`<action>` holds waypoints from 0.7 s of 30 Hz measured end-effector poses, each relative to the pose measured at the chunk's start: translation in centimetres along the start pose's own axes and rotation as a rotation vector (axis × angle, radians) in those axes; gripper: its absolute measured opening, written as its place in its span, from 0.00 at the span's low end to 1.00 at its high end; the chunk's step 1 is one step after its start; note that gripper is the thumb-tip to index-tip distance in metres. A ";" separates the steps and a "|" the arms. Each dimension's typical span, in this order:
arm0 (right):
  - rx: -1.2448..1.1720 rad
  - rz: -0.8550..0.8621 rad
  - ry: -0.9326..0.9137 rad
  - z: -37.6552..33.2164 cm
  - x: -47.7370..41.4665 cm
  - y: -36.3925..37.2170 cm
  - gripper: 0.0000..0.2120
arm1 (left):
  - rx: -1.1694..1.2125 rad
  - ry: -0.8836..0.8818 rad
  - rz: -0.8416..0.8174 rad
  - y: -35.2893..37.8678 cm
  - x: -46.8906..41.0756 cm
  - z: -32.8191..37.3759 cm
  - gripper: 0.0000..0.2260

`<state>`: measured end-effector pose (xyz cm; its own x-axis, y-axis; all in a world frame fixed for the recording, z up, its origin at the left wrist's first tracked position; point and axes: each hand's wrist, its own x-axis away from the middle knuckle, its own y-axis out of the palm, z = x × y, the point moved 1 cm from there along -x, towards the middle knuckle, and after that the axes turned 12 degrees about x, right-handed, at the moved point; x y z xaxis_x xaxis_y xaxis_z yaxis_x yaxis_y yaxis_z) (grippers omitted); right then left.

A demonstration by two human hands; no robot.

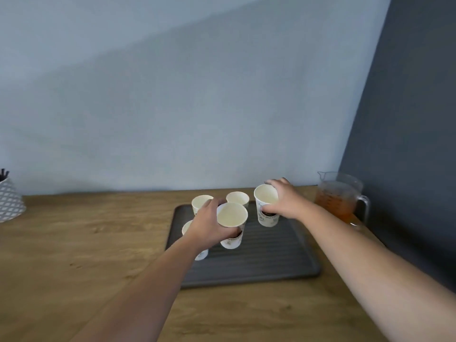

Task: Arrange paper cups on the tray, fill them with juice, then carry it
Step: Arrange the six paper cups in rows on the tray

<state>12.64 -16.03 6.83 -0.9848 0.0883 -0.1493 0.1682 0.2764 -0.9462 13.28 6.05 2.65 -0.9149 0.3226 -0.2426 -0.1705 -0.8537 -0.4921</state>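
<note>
A dark ribbed tray [266, 257] lies on the wooden table. My left hand [209, 225] grips a white paper cup [232, 224] over the tray's middle. My right hand [283, 199] grips another paper cup [267, 206] at the tray's far right part. Two empty cups stand at the tray's far edge, one on the left [201, 202] and one on the right [238, 198]. A further cup [197, 253] is mostly hidden under my left wrist. A clear jug [339, 201] with orange juice stands right of the tray.
A white patterned pot [9, 201] stands at the table's far left. A light wall runs behind the table and a dark wall [407, 144] closes the right side. The wooden table [86, 243] stretches left of the tray.
</note>
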 end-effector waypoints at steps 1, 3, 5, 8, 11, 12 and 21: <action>0.005 -0.002 0.017 1.0 0.4 0.2 0.40 | -0.001 -0.019 -0.012 0.9 -0.1 -0.1 0.32; 0.000 -0.013 0.042 2.6 1.1 0.9 0.40 | -0.023 -0.053 -0.030 2.5 -0.5 -0.6 0.34; -0.014 -0.045 0.054 3.9 1.5 1.8 0.41 | -0.060 -0.089 -0.044 3.9 -0.7 -1.0 0.35; -0.038 -0.104 0.041 5.5 1.7 3.5 0.42 | -0.092 -0.146 -0.038 5.6 -1.0 -1.6 0.37; -0.056 -0.145 0.024 6.4 1.6 5.1 0.41 | -0.080 -0.195 -0.010 6.8 -1.2 -2.4 0.36; -0.059 -0.153 0.018 6.7 1.4 5.6 0.41 | -0.077 -0.205 0.001 7.2 -1.3 -2.6 0.36; -0.025 -0.200 -0.017 8.2 0.6 7.9 0.44 | -0.062 -0.232 0.093 8.5 -1.8 -3.9 0.34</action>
<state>13.04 -21.67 -3.13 -0.9993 0.0137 0.0357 -0.0296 0.3103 -0.9502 14.92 -0.18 -4.32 -0.9864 0.1353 -0.0938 -0.0658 -0.8464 -0.5285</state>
